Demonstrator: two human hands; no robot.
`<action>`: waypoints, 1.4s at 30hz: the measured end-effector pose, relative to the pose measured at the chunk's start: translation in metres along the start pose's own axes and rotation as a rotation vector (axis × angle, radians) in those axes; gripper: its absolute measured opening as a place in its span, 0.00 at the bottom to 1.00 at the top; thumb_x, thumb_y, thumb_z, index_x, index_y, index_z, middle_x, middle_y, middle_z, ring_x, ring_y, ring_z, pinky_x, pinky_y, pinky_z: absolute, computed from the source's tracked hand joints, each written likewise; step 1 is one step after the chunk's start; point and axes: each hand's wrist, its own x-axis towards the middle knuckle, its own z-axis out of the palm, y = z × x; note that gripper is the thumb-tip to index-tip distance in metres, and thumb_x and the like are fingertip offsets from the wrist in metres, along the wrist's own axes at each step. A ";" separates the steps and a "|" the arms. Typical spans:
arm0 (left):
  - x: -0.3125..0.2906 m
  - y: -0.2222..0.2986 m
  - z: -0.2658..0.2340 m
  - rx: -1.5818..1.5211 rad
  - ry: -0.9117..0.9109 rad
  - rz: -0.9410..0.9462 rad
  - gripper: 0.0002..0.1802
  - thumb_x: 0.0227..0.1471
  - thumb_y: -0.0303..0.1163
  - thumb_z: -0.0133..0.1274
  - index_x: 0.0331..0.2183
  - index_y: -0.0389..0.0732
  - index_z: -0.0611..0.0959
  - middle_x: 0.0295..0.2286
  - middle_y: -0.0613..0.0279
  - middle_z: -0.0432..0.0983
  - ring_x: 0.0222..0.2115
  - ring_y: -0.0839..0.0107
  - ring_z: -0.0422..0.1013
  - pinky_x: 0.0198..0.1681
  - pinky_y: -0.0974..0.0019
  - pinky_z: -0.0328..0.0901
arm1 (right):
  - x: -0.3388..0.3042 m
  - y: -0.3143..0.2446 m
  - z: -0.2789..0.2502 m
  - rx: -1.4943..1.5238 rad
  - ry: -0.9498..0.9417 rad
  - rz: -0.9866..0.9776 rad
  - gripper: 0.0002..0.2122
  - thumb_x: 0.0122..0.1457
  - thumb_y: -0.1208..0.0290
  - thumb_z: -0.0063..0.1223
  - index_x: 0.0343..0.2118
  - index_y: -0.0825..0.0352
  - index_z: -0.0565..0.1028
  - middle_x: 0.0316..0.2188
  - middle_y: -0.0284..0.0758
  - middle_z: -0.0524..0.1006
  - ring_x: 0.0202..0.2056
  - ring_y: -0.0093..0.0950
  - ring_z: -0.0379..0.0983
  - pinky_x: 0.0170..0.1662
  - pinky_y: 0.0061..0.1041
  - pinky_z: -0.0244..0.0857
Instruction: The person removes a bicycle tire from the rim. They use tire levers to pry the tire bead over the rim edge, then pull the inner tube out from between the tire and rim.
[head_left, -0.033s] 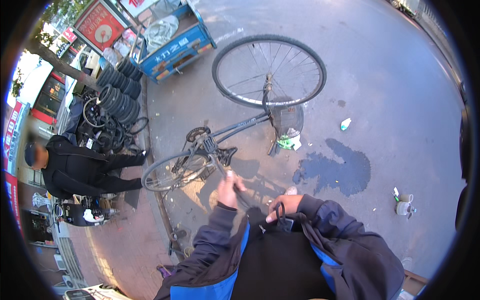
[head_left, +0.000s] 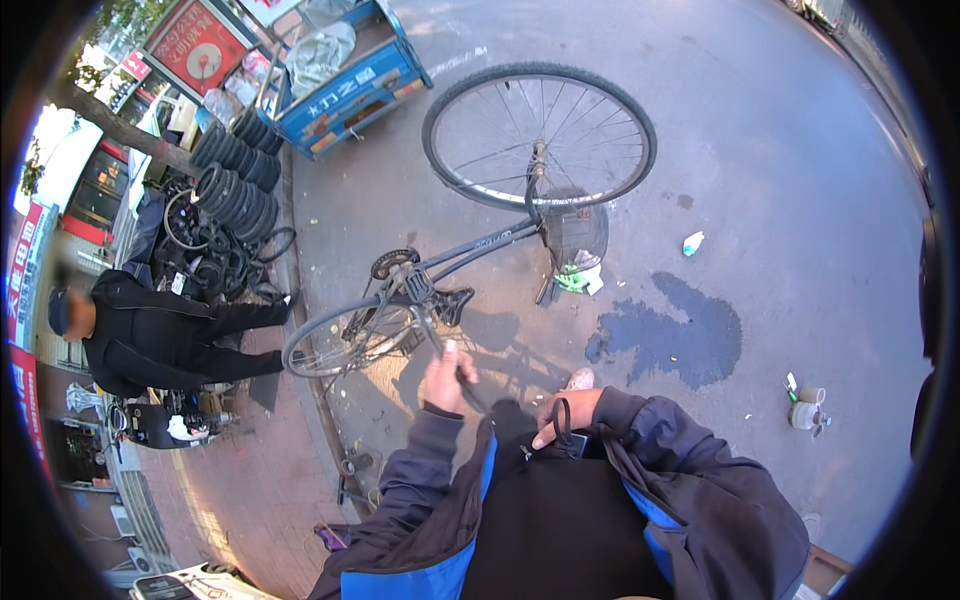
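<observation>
My left hand (head_left: pixel 450 380) is closed round a long dark flat strip (head_left: pixel 431 334) that looks like a bicycle inner tube; it runs from beside the rear wheel back toward my chest. Close against my body, my right hand (head_left: pixel 568 415) pinches a narrow black loop (head_left: pixel 566 432), apparently part of the same tube. An upside-down bicycle (head_left: pixel 490 243) rests on the road ahead, its front wheel (head_left: pixel 540 140) up at the far side and its rear wheel (head_left: pixel 300 345) nearer, left of my left hand. Whether the strip is joined to the rear wheel, I cannot tell.
A dark wet patch (head_left: pixel 675 330) spreads on the road at right, near a plastic bottle (head_left: pixel 803 416). Stacked tyres (head_left: pixel 238 205) and a person in black (head_left: pixel 150 330) stand left beyond the kerb. A blue cart (head_left: pixel 345 100) is parked at the back.
My left hand has shifted slightly to the left with the strip still in it. My right hand stays near my chest, almost unmoved.
</observation>
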 end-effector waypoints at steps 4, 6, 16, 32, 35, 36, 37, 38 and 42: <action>0.016 0.014 -0.035 0.208 0.040 -0.102 0.22 0.69 0.45 0.46 0.25 0.44 0.70 0.18 0.67 0.65 0.17 0.77 0.62 0.22 0.72 0.58 | -0.015 0.000 -0.063 -0.004 -0.086 -0.003 0.21 0.56 0.52 0.67 0.33 0.70 0.81 0.26 0.33 0.78 0.33 0.24 0.74 0.39 0.28 0.66; 0.028 0.006 -0.037 0.168 0.092 -0.180 0.22 0.68 0.46 0.47 0.24 0.45 0.70 0.17 0.67 0.65 0.16 0.76 0.61 0.21 0.71 0.57 | -0.024 0.005 -0.095 0.082 -0.132 0.007 0.19 0.57 0.55 0.67 0.36 0.70 0.80 0.29 0.33 0.79 0.35 0.23 0.75 0.42 0.27 0.68; 0.213 0.048 -0.030 0.088 0.006 -0.221 0.23 0.68 0.47 0.48 0.24 0.44 0.70 0.16 0.68 0.64 0.13 0.79 0.59 0.17 0.72 0.54 | -0.047 -0.048 -0.149 0.114 0.400 0.565 0.48 0.53 0.45 0.64 0.71 0.66 0.53 0.60 0.53 0.69 0.61 0.44 0.67 0.63 0.35 0.60; 0.379 0.120 0.002 -0.014 -0.291 -0.262 0.23 0.67 0.48 0.49 0.24 0.44 0.71 0.17 0.69 0.65 0.15 0.79 0.59 0.20 0.73 0.55 | 0.035 -0.137 -0.183 -0.081 0.910 0.590 0.31 0.57 0.44 0.58 0.59 0.61 0.73 0.42 0.47 0.77 0.47 0.46 0.75 0.52 0.41 0.69; 0.383 0.132 0.012 0.007 -0.375 -0.250 0.23 0.68 0.48 0.48 0.24 0.45 0.68 0.18 0.67 0.64 0.17 0.77 0.59 0.21 0.72 0.56 | 0.032 -0.144 -0.217 -0.019 0.838 0.457 0.37 0.57 0.40 0.59 0.60 0.67 0.71 0.48 0.48 0.77 0.52 0.43 0.75 0.56 0.38 0.68; 0.385 0.138 0.015 0.022 -0.391 -0.257 0.23 0.68 0.47 0.48 0.25 0.45 0.67 0.19 0.66 0.63 0.18 0.77 0.59 0.22 0.71 0.56 | 0.029 -0.149 -0.232 0.002 0.820 0.437 0.38 0.57 0.40 0.60 0.60 0.68 0.71 0.50 0.48 0.77 0.53 0.42 0.74 0.57 0.38 0.68; 0.386 0.146 0.021 0.025 -0.413 -0.250 0.23 0.68 0.48 0.47 0.25 0.44 0.67 0.19 0.65 0.63 0.18 0.76 0.59 0.23 0.71 0.56 | 0.025 -0.155 -0.252 0.004 0.862 0.346 0.37 0.57 0.42 0.61 0.60 0.70 0.70 0.51 0.48 0.77 0.54 0.40 0.74 0.57 0.37 0.67; 0.388 0.153 0.028 0.025 -0.451 -0.226 0.23 0.68 0.48 0.47 0.26 0.44 0.67 0.19 0.65 0.63 0.18 0.76 0.59 0.23 0.71 0.56 | 0.021 -0.163 -0.274 -0.017 0.892 0.308 0.36 0.58 0.44 0.62 0.60 0.71 0.70 0.53 0.48 0.76 0.55 0.39 0.74 0.58 0.36 0.67; 0.391 0.186 0.073 -0.052 -0.598 -0.187 0.21 0.70 0.47 0.45 0.28 0.43 0.67 0.22 0.62 0.66 0.22 0.74 0.62 0.27 0.69 0.59 | 0.028 -0.203 -0.341 -0.075 1.017 -0.029 0.28 0.61 0.60 0.63 0.59 0.72 0.71 0.48 0.44 0.77 0.50 0.34 0.75 0.56 0.33 0.68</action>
